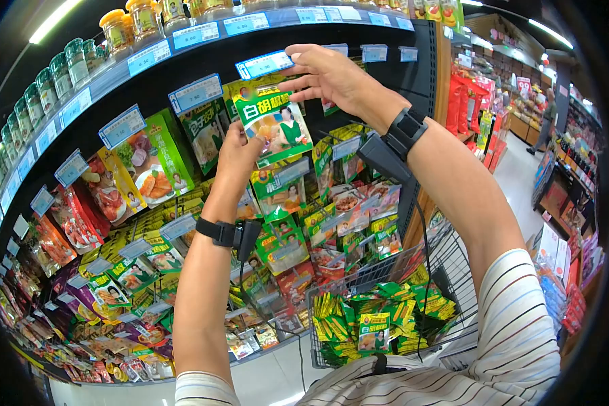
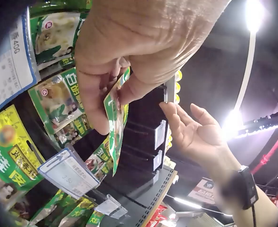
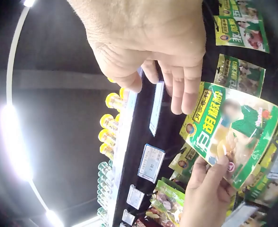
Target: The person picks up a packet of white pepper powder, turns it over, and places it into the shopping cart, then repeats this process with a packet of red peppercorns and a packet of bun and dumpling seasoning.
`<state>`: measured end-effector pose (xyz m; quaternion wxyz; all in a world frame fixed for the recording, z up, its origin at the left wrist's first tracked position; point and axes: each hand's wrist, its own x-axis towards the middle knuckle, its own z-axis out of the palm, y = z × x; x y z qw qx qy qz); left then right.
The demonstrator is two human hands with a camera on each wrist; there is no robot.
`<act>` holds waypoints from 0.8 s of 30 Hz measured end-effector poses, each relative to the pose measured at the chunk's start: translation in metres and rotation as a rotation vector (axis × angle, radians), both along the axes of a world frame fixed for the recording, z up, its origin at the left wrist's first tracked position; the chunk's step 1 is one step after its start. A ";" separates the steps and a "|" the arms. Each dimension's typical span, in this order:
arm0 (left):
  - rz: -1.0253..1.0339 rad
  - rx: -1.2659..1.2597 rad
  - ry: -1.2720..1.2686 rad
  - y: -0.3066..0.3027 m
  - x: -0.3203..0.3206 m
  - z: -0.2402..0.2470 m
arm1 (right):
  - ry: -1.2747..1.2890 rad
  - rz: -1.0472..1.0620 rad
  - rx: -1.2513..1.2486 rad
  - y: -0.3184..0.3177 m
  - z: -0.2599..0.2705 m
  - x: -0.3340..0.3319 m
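Note:
My left hand [image 1: 239, 150] pinches a green and yellow packet of white pepper powder [image 1: 276, 128] by its lower left edge, thumb on the front. In the left wrist view the packet [image 2: 114, 118] shows nearly edge-on between thumb and fingers. The right hand [image 1: 335, 76] is raised above the packet, its fingers extended at the right end of a blue-edged price tag [image 1: 264, 65]. Seen from the right wrist, those fingers [image 3: 188, 90] reach down near the packet's top edge, with the thumb apart. Similar packets [image 2: 58, 101] hang behind.
A wire shopping cart [image 1: 468, 254] stands below, with many green packets [image 1: 372, 321] in it. Hanging seasoning bags [image 1: 152, 162] fill the rack to the left. Jars [image 1: 142, 20] line the shelf above. An aisle [image 1: 521, 162] with a distant person lies to the right.

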<state>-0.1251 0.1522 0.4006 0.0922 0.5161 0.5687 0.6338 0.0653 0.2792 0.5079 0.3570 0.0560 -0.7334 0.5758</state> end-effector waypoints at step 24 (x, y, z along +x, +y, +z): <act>0.324 0.089 0.404 0.010 -0.060 -0.023 | -0.336 0.131 -0.323 -0.028 -0.205 0.145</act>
